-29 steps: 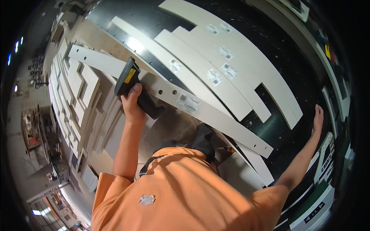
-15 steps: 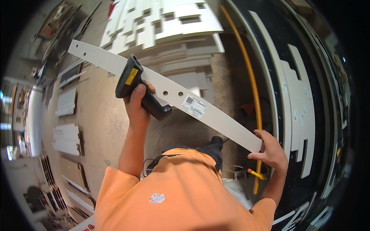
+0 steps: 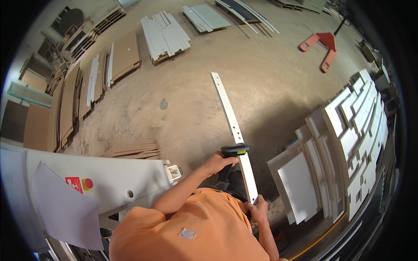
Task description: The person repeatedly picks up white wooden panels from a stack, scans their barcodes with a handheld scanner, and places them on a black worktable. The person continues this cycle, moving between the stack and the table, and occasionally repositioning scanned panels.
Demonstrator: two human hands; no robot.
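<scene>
My left hand (image 3: pixel 216 163) is closed around the grip of a black handheld barcode scanner (image 3: pixel 235 149) with a yellow label. Beneath the scanner's head runs a long, narrow white board (image 3: pixel 226 108) with several small holes, pointing away from me. Whether the left fingers also bear on the board is hidden. At the board's near end, close to my waist, my right hand (image 3: pixel 259 210) grips it. A label on the board is mostly covered by the scanner.
On the right stands a tall stack of white cut panels (image 3: pixel 300 187). A white machine housing (image 3: pixel 117 174) with a red stop button (image 3: pixel 87 184) and a hanging paper sheet (image 3: pixel 65 209) is at the left. Farther off are a red pallet jack (image 3: pixel 327 42) and floor stacks of boards (image 3: pixel 163 37).
My view has swung left: the panel stack, ahead before, is now on my right, and the machine has come in. The board now points ahead instead of to the upper left, still held.
</scene>
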